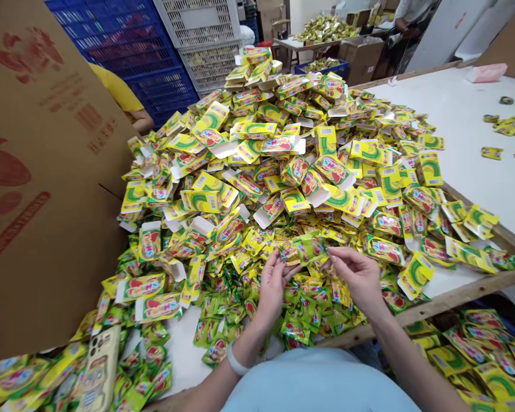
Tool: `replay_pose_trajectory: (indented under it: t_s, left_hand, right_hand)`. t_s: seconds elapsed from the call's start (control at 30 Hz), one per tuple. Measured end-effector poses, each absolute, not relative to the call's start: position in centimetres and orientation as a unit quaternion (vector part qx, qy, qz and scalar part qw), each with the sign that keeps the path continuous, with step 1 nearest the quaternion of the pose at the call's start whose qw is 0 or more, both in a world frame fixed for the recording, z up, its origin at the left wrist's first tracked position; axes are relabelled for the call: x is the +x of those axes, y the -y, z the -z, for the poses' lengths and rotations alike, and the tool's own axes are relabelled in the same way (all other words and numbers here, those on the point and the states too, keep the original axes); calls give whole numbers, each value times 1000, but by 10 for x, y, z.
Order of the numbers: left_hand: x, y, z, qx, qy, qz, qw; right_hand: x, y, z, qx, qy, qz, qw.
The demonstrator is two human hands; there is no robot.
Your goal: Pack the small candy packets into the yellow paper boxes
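Note:
My left hand [273, 281] is closed on a small yellow-green printed box [288, 252], held low over the heap. Between the thumb and fingers of my right hand [357, 278] is the end of a green candy sachet [311, 249]. The sachet's other end meets the box; whether it is inside cannot be made out. Below both hands lie loose green sachets [300, 320]. Just beyond them rises a tall pile of yellow boxes [278, 143], several with white end flaps sticking out.
A large brown carton [47, 171] stands at left, with a phone [99, 372] near its base. Filled boxes and sachets lie in a container [476, 355] below the wooden table edge [455, 292] at right. Crates [206, 34] and a yellow-sleeved person [118, 88] are behind.

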State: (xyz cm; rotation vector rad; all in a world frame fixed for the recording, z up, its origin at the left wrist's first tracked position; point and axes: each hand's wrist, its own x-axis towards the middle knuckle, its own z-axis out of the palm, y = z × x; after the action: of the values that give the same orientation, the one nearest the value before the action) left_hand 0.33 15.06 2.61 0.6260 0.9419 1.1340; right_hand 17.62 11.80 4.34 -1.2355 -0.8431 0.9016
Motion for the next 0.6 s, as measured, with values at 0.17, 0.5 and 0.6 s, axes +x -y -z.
replay_pose_trajectory:
  t_s: [0.17,0.5,0.6]
  left_hand:
    - [15,-146,-37,296,-405,-509,699]
    - [12,-148,-47,520,-414,-436,607]
    - [11,-156,-56,620,-390,-434,524]
  right_hand:
    - [142,-116,-27,-541,357,-412,641]
    - [160,-108,-30,-488,419,-464,609]
    - [169,-114,-34,-458,375,-550,590]
